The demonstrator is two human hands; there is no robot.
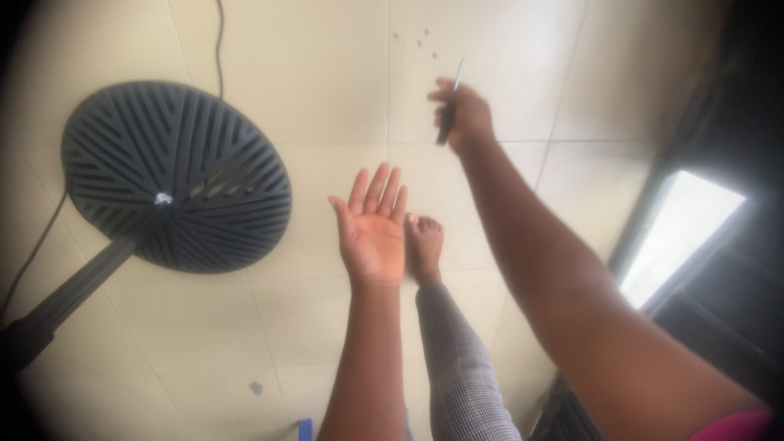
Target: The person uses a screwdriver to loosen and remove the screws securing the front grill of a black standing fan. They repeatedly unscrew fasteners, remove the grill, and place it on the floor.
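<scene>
my right hand [460, 114] is closed around a slim dark tool with a thin metal tip [451, 102], held out over the tiled floor [310, 73]. my left hand [373, 229] is open, palm up, empty. a black fan base [175, 175] sits left. nothing looks worked on yet.

Both arms extended downward, one hand open, one closed

The left hand [374, 233] was held flat, palm up, fingers pointed toward 12 o'clock; the right hand [461, 114] was stretched toward 1 o'clock, fingers curled shut.
</scene>
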